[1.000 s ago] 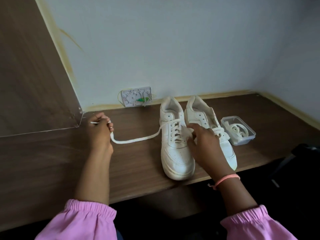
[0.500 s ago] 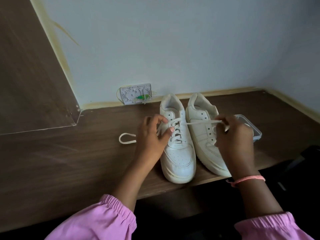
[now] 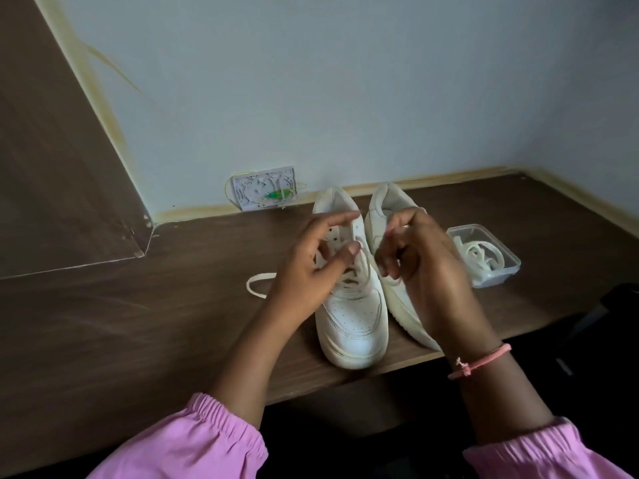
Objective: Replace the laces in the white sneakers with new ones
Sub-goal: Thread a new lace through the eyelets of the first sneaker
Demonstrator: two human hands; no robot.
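Nearby, brown desk meets pale wall; 2 sneakers.

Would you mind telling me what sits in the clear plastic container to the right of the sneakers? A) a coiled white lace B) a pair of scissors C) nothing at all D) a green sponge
A: the clear plastic container holds a coiled white lace, beside the right-hand sneaker.

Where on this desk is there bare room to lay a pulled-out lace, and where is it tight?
Free: the wide desk stretch left of the lace loop, and the back right corner behind the plastic box. Crowded: the middle, where the left hand and right hand work over the left sneaker and right sneaker.
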